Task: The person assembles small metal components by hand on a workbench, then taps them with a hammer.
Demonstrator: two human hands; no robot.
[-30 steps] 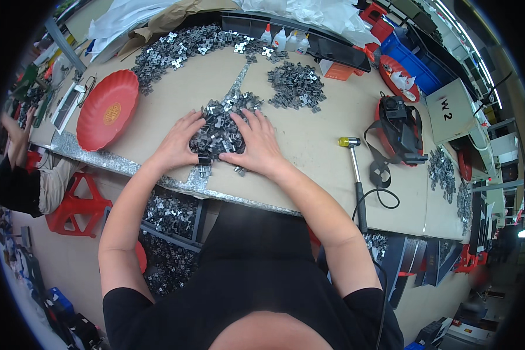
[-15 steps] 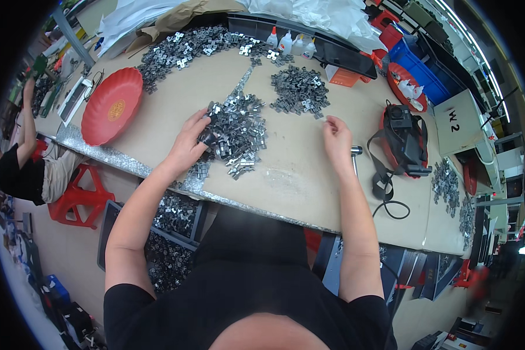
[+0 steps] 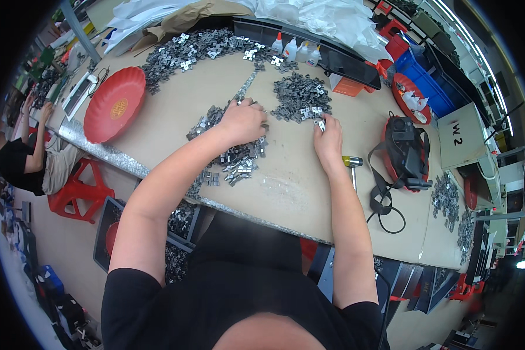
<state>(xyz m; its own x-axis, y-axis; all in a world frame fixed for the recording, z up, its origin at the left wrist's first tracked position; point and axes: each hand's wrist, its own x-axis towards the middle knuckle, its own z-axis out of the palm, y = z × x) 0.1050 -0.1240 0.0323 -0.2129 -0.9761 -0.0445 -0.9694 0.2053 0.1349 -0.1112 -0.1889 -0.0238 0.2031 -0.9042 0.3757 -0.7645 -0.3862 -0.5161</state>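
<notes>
My left hand (image 3: 244, 122) lies over the upper right side of a loose pile of small silvery-grey metal parts (image 3: 239, 160). Its fingers curl down, and what they hold, if anything, is hidden beneath the hand. My right hand (image 3: 330, 140) is closed in a pinch on a small shiny metal part (image 3: 321, 125) at its fingertips. That hand is at the lower right edge of a second, rounder pile of similar parts (image 3: 300, 96). A hammer (image 3: 352, 162) with a yellow section lies beside my right wrist.
A red scalloped tray (image 3: 115, 105) stands at left. More parts (image 3: 198, 51) spread along the back, near several glue bottles (image 3: 290, 49). A strapped black device (image 3: 407, 151) sits at right. Another person (image 3: 26, 160) works at far left. Bins of parts (image 3: 184, 221) stand below the table edge.
My left hand has moved right across the pile, from its left side to its upper right. My right hand has shifted slightly left and down, to the second pile's edge, with a metal part now showing.
</notes>
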